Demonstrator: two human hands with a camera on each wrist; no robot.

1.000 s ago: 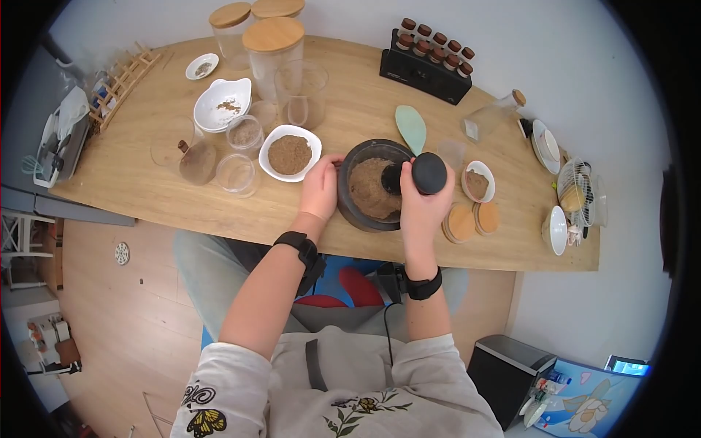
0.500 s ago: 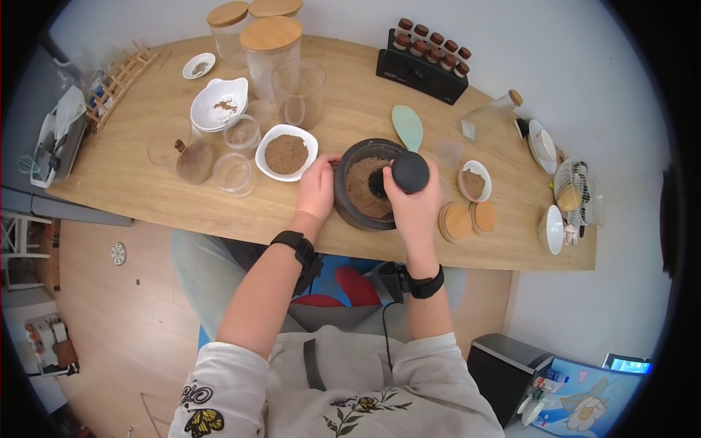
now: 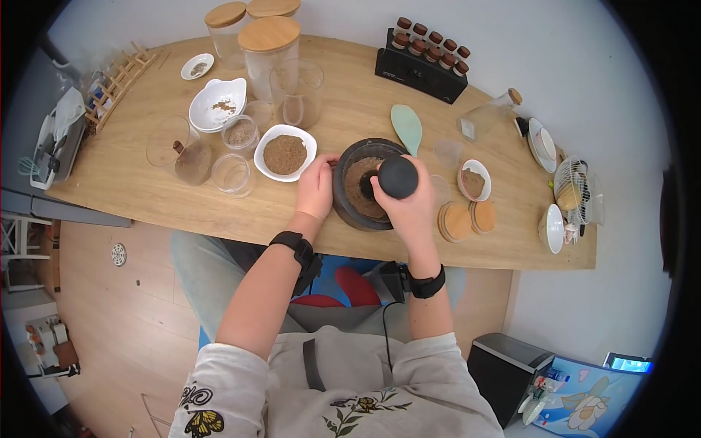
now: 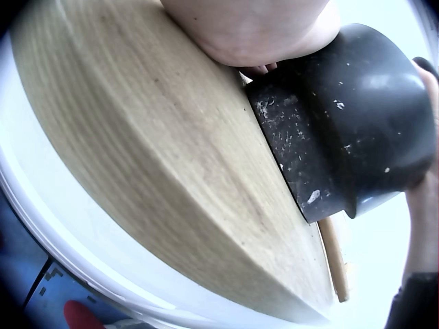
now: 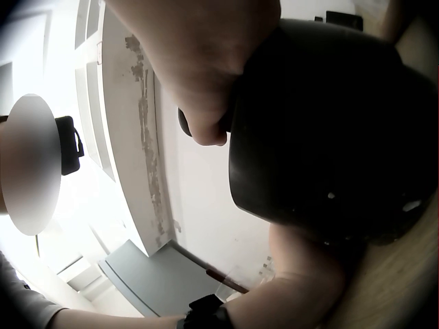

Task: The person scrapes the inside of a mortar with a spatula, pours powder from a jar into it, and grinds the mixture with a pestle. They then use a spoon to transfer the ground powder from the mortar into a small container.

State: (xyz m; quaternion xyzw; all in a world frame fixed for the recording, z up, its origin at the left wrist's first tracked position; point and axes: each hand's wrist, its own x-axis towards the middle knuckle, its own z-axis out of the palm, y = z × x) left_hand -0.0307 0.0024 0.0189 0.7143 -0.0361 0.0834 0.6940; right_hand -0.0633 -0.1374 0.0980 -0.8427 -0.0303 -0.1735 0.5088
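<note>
Gripping of the black pestle (image 3: 398, 177) is done by the right hand (image 3: 410, 210), fingers curled round it under the knob. The pestle is tilted into the dark mortar (image 3: 353, 215), over brown powder (image 3: 357, 191). The mortar's side is touched by the left hand (image 3: 315, 191); its fingers are mostly hidden, so spread or together can't be told. A white bowl (image 3: 311, 161) of brown grounds is seen near the left hand, on the wooden table (image 3: 146, 191).
</note>
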